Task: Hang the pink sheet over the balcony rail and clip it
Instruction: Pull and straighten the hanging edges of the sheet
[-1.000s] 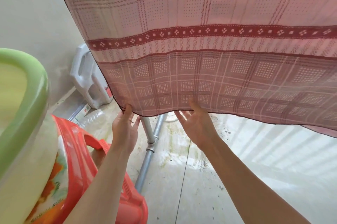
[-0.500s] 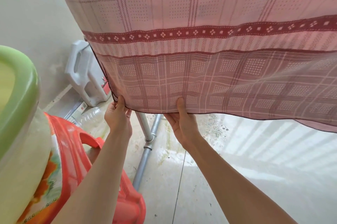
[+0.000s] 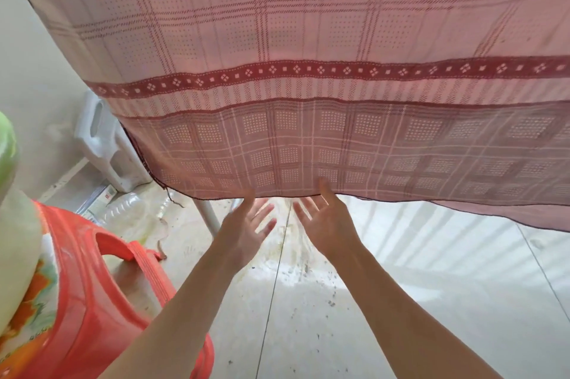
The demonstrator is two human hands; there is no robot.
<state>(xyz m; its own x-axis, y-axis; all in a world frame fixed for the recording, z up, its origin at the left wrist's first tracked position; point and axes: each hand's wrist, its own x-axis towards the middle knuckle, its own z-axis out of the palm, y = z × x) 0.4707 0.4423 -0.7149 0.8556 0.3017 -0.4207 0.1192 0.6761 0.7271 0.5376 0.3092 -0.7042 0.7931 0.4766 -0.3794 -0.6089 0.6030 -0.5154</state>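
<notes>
The pink checked sheet (image 3: 308, 76) with a dark red patterned band hangs from above and fills the upper half of the view; its lower hem runs across the middle. My left hand (image 3: 246, 227) is open just under the hem, fingers spread, thumb tip at the edge. My right hand (image 3: 324, 221) is open beside it, fingers spread, thumb touching the hem from below. Neither hand grips the cloth. The rail and any clips are hidden behind the sheet.
A red plastic stool (image 3: 101, 301) stands at lower left with a green-rimmed basin (image 3: 9, 144) on it. A white plastic jug (image 3: 101, 144) sits by the wall. A grey metal pole (image 3: 206, 215) slants down behind the hem. The floor (image 3: 339, 317) is pale, stained tile.
Both hands have let go of the hem they pinched half a second ago and now hang open just below it. They have shifted right, closer together.
</notes>
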